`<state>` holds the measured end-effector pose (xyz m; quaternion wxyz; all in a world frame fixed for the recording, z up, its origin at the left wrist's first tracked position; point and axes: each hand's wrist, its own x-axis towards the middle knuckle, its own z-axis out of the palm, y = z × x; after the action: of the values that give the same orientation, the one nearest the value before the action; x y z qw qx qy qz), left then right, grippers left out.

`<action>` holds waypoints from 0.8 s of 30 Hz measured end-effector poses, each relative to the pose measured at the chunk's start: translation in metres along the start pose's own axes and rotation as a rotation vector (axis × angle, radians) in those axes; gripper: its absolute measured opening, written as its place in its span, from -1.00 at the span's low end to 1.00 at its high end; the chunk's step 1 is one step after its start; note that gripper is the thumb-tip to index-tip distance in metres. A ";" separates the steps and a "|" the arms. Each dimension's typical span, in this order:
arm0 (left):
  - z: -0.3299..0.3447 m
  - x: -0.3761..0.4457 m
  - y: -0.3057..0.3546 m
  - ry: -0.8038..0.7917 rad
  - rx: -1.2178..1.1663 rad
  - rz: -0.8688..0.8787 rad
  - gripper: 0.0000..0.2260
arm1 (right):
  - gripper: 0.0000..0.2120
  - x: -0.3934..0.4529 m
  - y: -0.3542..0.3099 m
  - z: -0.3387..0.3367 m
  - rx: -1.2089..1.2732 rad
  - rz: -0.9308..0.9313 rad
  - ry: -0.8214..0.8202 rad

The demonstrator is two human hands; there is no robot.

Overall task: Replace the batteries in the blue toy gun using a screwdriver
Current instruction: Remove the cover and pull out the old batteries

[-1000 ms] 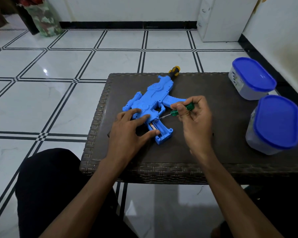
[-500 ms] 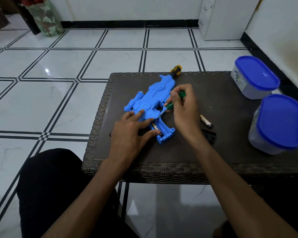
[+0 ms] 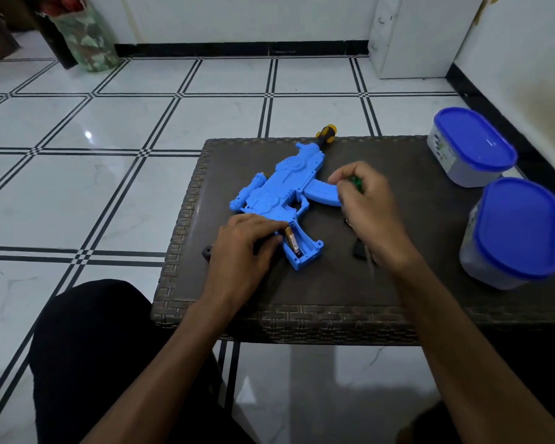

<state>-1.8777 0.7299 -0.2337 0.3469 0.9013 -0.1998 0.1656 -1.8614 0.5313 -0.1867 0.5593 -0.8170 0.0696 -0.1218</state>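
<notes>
Now we press our left hand (image 3: 237, 248) flat on the blue toy gun (image 3: 282, 200) to steady it, while our right hand (image 3: 362, 200) grips the green screwdriver (image 3: 355, 182).

Two tubs with blue lids (image 3: 474, 145) (image 3: 516, 229) stand near each other at the right edge of a dark wicker table (image 3: 302, 318); a white cabinet (image 3: 414, 33) stands on the tiled floor (image 3: 109, 155) behind
</notes>
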 end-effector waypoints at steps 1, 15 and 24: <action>0.000 0.000 0.000 -0.004 -0.029 -0.024 -0.80 | -0.87 -0.005 0.001 -0.001 -0.123 -0.008 -0.090; -0.002 0.003 0.014 0.002 -0.354 -0.292 -0.68 | -0.82 -0.032 0.008 0.016 -0.531 -0.074 -0.362; -0.001 0.011 0.003 -0.256 0.168 -0.088 -0.35 | -0.91 -0.001 0.007 -0.055 -0.654 0.179 -0.043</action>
<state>-1.8693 0.7257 -0.2269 0.2486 0.9488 -0.1883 0.0500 -1.8772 0.4794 -0.1746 0.2776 -0.9462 0.1645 -0.0264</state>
